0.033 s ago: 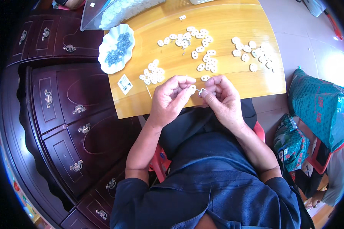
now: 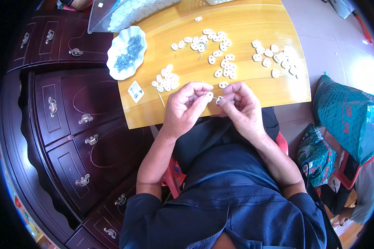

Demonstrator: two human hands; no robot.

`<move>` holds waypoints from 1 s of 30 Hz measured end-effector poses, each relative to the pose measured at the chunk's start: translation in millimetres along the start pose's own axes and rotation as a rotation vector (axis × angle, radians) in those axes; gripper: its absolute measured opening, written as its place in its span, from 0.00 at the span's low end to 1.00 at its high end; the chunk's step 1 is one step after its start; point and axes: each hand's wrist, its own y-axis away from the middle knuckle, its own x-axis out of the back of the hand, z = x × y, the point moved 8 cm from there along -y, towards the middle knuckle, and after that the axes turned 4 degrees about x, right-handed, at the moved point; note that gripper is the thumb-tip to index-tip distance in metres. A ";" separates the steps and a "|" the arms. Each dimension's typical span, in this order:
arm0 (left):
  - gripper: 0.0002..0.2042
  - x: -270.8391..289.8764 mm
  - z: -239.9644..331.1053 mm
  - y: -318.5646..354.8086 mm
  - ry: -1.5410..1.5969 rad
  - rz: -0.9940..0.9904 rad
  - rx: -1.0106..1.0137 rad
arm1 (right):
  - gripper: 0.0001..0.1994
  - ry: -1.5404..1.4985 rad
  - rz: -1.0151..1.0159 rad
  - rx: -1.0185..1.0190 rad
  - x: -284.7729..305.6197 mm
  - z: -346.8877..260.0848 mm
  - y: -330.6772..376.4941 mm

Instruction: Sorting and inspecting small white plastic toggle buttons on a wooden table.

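Observation:
Over the near edge of the yellow wooden table (image 2: 149,116), my two hands are close together. My left hand (image 2: 186,107) is closed, pinching a small cream-white plastic piece (image 2: 210,95) between thumb and fingers. Opposite it, my right hand (image 2: 246,108) is closed on a small white ring-like piece (image 2: 219,100), partly hidden by the fingertips. A thin metallic line seems to span the gap between the two pieces; whether it joins them I cannot tell. Just beyond the fingertips lies a loose two-holed white oval piece (image 2: 223,85).
Piles of similar pieces lie at left (image 2: 167,79), centre (image 2: 217,53) and right (image 2: 289,60). A scalloped white dish (image 2: 113,71) holds small dark metal bits, near a small card (image 2: 135,91). A clear bin (image 2: 99,18) stands far left. Dark drawers flank the left; green bags (image 2: 345,118) stand right.

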 end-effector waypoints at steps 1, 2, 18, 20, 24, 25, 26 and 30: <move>0.08 0.5 0.5 -0.7 -0.020 0.017 -0.017 | 0.08 0.003 0.000 0.000 0.6 0.9 0.4; 0.08 0.5 0.5 -1.4 -0.019 0.018 -0.017 | 0.08 0.006 0.000 0.000 1.2 1.2 0.6; 0.08 -6.3 2.0 -1.0 -0.107 -0.037 -0.089 | 0.10 -0.002 -0.012 0.005 0.1 0.8 2.2; 0.07 -7.4 8.3 -1.6 -0.137 -0.044 -0.139 | 0.10 -0.039 -0.026 -0.038 -1.0 1.7 2.9; 0.07 -8.8 11.8 -2.6 -0.172 -0.088 -0.150 | 0.11 -0.098 -0.084 -0.126 -1.0 3.1 2.6; 0.08 -10.0 13.0 -2.8 -0.203 -0.118 -0.173 | 0.11 -0.082 -0.108 -0.182 -1.3 6.1 2.7; 0.08 -7.9 13.7 -4.0 -0.202 -0.119 -0.174 | 0.11 -0.066 -0.132 -0.238 -1.9 9.6 3.3; 0.14 -13.9 28.1 -1.5 -0.365 -0.145 -0.231 | 0.11 -0.100 -0.154 -0.253 -1.1 10.6 3.3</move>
